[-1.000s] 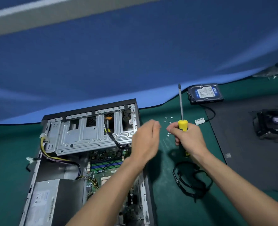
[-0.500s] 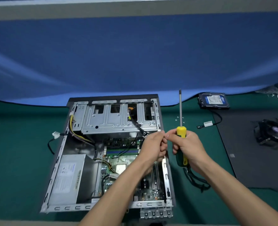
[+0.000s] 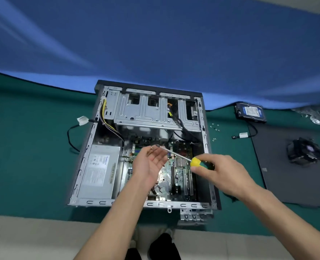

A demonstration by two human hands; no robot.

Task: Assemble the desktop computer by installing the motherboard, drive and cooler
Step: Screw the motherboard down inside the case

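Motherboard lies beneath right hand gripping screwdriver.

- Computer case: open, lying flat on its side on green mat; silver drive cage along far end, grey power supply at left.
- Motherboard: green, seated flat inside case, right of power supply, partly hidden by hands.
- Hard drive: black with blue-white label, flat, outside case, beyond its far right corner, cabled.
- Cooler: black fan unit, well right of case, on dark sheet.
- Screws: small, scattered just right of case.
- Screwdriver: yellow-handled, above case, shaft slanting left.
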